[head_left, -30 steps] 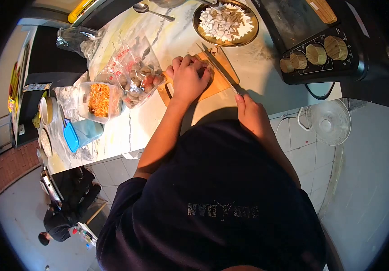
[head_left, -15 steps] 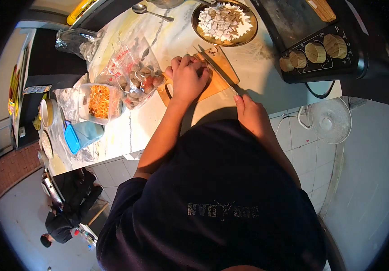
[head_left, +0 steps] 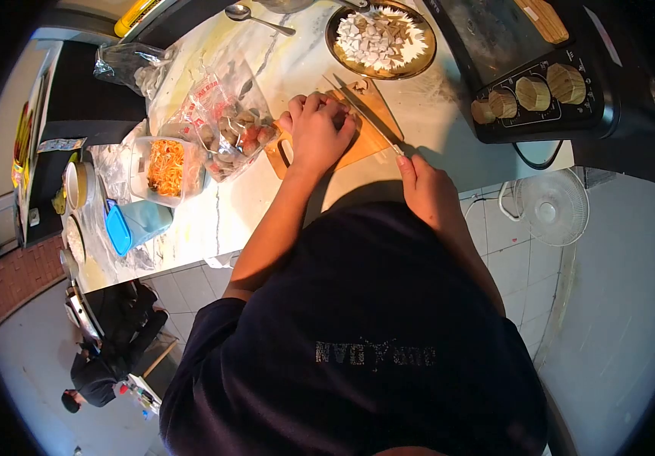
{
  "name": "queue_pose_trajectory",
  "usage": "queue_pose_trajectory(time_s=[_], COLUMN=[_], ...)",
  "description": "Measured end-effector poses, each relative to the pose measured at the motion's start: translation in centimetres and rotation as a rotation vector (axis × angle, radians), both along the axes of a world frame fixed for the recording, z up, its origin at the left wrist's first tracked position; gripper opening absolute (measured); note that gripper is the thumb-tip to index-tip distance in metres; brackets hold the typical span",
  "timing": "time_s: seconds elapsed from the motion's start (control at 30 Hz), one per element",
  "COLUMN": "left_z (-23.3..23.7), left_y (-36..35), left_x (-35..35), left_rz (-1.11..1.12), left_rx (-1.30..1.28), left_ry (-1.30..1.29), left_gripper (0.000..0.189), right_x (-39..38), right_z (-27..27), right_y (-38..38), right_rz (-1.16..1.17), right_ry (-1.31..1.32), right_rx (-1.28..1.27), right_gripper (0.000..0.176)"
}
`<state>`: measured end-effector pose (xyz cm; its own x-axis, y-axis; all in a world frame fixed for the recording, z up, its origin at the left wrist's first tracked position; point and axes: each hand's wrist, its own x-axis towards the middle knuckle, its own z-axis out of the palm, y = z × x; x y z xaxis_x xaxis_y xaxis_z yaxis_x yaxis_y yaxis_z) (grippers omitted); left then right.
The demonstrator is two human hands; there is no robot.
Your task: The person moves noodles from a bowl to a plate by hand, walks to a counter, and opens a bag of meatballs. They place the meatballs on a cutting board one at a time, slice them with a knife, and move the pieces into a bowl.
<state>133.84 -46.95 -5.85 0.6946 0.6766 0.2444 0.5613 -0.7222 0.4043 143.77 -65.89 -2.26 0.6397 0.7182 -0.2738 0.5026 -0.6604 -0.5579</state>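
Note:
My right hand point(head_left: 428, 188) grips a kitchen knife point(head_left: 369, 111) by its handle, the blade pointing up and left over the wooden cutting board point(head_left: 375, 144). On the board's left part, my left hand point(head_left: 318, 133) lies with fingers curled down beside the blade; what they hold is hidden. Small dark scraps point(head_left: 359, 88) lie at the board's far end. Beyond it stands a round plate point(head_left: 342, 64) of pale diced pieces point(head_left: 377, 39). To the left of my left hand, a clear plastic bag point(head_left: 228, 99) holds roundish brownish-grey lumps point(head_left: 237, 137).
Left on the counter are a container of orange shreds point(head_left: 165, 167), a blue-lidded container point(head_left: 119, 229) and bowls point(head_left: 78, 186). A spoon point(head_left: 263, 19) lies at the back. A black stove point(head_left: 532, 91) with wooden knobs stands right, a fan point(head_left: 548, 207) below. Another person point(head_left: 107, 372) sits lower left.
My right hand and the knife have moved slightly down and to the right. My left hand stays in nearly the same place on the board. The view has shifted a little.

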Motion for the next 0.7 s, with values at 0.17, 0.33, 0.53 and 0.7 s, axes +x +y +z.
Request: queue_pose_trajectory(time_s=[0.17, 0.33, 0.53, 0.7], left_z=[-0.02, -0.01, 0.13, 0.00], left_y=[0.04, 0.01, -0.08, -0.09], left_x=[0.01, 0.05, -0.02, 0.03], left_rz=[0.004, 0.002, 0.013, 0.019], left_rx=[0.002, 0.008, -0.003, 0.000], left_ry=[0.016, 0.016, 0.029, 0.027], left_gripper=[0.021, 0.021, 0.022, 0.022], right_x=[0.04, 0.20, 0.40, 0.68], right_z=[0.11, -0.02, 0.09, 0.09], right_y=[0.02, -0.06, 0.13, 0.33], right_rz=[0.012, 0.027, 0.032, 0.051], right_ry=[-0.020, -0.024, -0.018, -0.014], right_rx=[0.008, 0.006, -0.023, -0.074], right_gripper=[0.041, 0.041, 0.042, 0.042])
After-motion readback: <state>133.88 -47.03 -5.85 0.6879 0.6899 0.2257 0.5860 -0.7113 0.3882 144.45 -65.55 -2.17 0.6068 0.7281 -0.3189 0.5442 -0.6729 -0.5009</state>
